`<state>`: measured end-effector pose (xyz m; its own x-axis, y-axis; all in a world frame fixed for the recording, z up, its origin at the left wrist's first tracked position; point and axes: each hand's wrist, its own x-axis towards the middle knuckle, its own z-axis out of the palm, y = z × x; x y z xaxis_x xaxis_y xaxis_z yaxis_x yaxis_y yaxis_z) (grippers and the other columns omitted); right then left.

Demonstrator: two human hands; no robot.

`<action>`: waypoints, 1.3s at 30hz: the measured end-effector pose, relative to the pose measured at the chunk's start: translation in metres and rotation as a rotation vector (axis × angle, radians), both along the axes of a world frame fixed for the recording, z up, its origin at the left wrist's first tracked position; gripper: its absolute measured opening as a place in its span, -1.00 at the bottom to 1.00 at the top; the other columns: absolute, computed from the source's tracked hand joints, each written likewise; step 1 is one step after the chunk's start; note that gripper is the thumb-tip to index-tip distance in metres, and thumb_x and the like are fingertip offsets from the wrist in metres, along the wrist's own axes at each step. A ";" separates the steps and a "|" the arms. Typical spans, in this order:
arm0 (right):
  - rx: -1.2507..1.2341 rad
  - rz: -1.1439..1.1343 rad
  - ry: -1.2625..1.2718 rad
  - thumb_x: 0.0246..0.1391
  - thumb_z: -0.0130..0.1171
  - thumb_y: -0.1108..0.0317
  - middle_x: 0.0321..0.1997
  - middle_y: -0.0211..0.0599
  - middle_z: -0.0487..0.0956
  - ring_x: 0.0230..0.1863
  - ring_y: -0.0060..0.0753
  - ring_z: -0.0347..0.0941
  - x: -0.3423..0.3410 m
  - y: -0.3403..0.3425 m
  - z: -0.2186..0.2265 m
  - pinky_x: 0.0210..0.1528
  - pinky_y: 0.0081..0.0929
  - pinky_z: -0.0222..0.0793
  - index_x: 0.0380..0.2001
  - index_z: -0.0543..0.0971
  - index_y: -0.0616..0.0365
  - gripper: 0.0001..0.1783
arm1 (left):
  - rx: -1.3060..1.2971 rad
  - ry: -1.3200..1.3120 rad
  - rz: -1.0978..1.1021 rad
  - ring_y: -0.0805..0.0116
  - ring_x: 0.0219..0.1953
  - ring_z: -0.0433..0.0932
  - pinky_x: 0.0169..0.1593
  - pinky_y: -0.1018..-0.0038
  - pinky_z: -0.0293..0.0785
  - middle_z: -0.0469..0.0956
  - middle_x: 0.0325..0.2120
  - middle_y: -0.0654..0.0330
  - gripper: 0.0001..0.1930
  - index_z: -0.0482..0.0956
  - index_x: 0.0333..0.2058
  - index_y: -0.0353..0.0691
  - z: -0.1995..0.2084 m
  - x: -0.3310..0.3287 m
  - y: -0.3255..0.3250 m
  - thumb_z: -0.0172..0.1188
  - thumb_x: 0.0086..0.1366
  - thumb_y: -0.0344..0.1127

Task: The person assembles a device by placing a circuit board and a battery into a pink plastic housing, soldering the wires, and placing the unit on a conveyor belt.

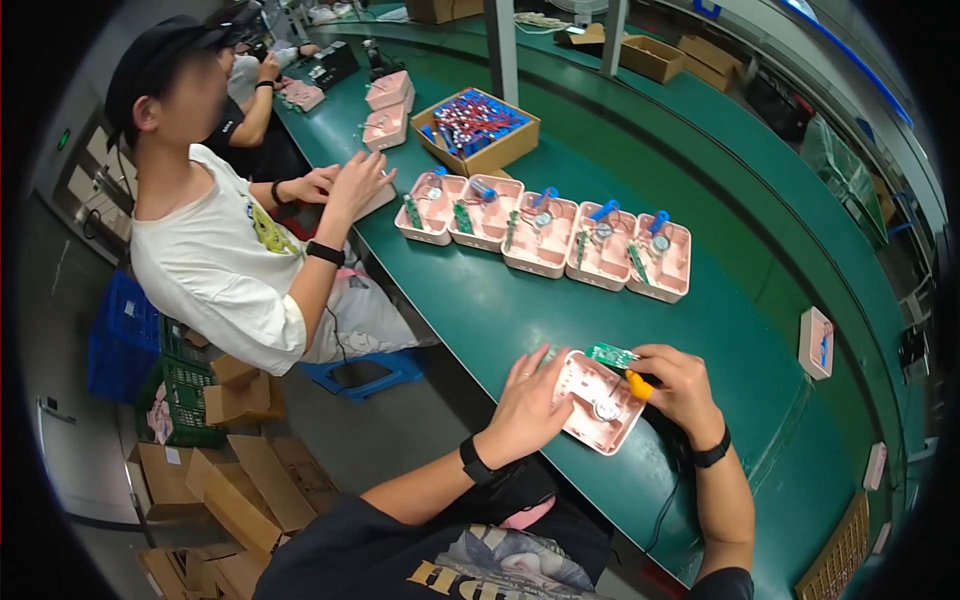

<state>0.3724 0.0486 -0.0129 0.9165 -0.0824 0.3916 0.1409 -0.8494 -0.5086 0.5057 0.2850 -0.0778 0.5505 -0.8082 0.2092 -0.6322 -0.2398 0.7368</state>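
Observation:
In front of me a pale pink plastic housing (588, 428) sits at the table edge, open side up, with a round metal part (606, 409) inside. My left hand (525, 405) grips its left side, fingers along the wall and thumb over the rim. My right hand (682, 388) is closed at the housing's right rim. Between thumb and fingers it holds a short yellow-orange piece (639, 385), like a tool handle; its working end cannot be made out. A green circuit board (610, 355) lies across the far rim, its right end at my right fingertips.
Several pink housings (540, 236) with boards and blue cylinders stand in a row on the green table (480, 305). Behind them is a cardboard box (500, 148) of blue cylinders with red wires. A co-worker (230, 230) sits at left. Another housing (816, 343) lies far right.

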 end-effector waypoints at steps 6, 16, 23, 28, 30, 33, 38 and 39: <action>0.053 -0.110 -0.054 -0.07 0.59 0.50 -0.09 -0.15 0.79 -0.17 -0.13 0.76 -0.001 -0.014 -0.004 -0.12 -0.29 0.69 -0.29 0.74 0.20 -0.76 | -0.017 0.044 -0.118 -0.27 0.44 0.35 0.54 -0.15 0.12 0.54 0.25 -0.24 -0.29 0.38 0.41 -0.39 0.001 0.012 -0.014 0.32 0.35 -0.25; 0.211 0.161 0.135 0.06 0.54 0.50 0.00 -0.20 0.78 0.02 -0.12 0.70 0.011 -0.003 0.013 0.05 -0.27 0.64 -0.20 0.76 0.20 -0.78 | -0.067 0.195 -0.254 -0.05 0.30 0.53 0.56 -0.17 0.08 0.66 0.09 -0.02 -0.34 0.56 0.29 -0.22 0.008 0.029 -0.021 0.49 0.23 -0.19; -0.018 0.087 0.234 0.04 0.52 0.46 0.10 -0.24 0.71 0.07 -0.09 0.66 0.010 0.014 0.018 0.11 -0.24 0.62 -0.19 0.76 0.20 -0.77 | -0.169 0.307 -0.191 0.08 0.16 0.69 0.60 -0.19 0.07 0.73 0.03 0.12 -0.54 0.66 0.10 -0.20 0.001 0.024 -0.013 0.50 0.21 -0.31; -0.140 0.091 0.286 0.05 0.50 0.45 0.10 -0.23 0.70 0.06 -0.08 0.66 0.007 0.022 0.018 0.12 -0.23 0.61 -0.19 0.76 0.20 -0.77 | -0.174 0.330 -0.217 0.10 0.06 0.74 0.58 -0.19 0.13 0.76 -0.02 0.14 -0.56 0.65 0.07 -0.19 -0.004 0.024 -0.011 0.50 0.21 -0.33; -0.135 0.097 0.282 0.05 0.50 0.46 0.10 -0.22 0.70 0.06 -0.07 0.66 0.009 0.022 0.019 0.12 -0.23 0.61 -0.19 0.76 0.20 -0.77 | -0.230 0.285 -0.230 0.09 0.03 0.76 0.55 -0.18 0.21 0.77 -0.03 0.15 -0.57 0.64 0.05 -0.20 -0.009 0.024 -0.010 0.51 0.20 -0.35; -0.120 0.117 0.261 0.05 0.50 0.46 0.09 -0.21 0.71 0.06 -0.07 0.67 0.011 0.021 0.021 0.11 -0.22 0.62 -0.19 0.75 0.20 -0.78 | -0.263 0.278 -0.221 0.08 0.00 0.77 0.52 -0.17 0.28 0.78 -0.05 0.15 -0.58 0.63 0.02 -0.21 -0.011 0.022 -0.010 0.51 0.18 -0.38; 0.132 0.100 0.365 0.04 0.50 0.50 0.10 -0.20 0.73 0.05 -0.08 0.69 0.003 0.007 0.033 0.07 -0.22 0.64 -0.21 0.73 0.20 -0.79 | -0.255 0.261 -0.226 0.08 -0.05 0.78 0.47 -0.15 0.38 0.78 -0.05 0.15 -0.58 0.59 0.00 -0.22 -0.008 0.022 -0.012 0.49 0.17 -0.41; 0.214 0.094 0.373 0.04 0.50 0.51 0.10 -0.20 0.73 0.05 -0.08 0.69 0.002 0.003 0.033 0.07 -0.22 0.64 -0.21 0.73 0.20 -0.79 | -0.246 0.242 -0.242 0.08 -0.06 0.78 0.46 -0.15 0.40 0.78 -0.05 0.15 -0.57 0.59 0.01 -0.23 -0.007 0.022 -0.012 0.49 0.17 -0.41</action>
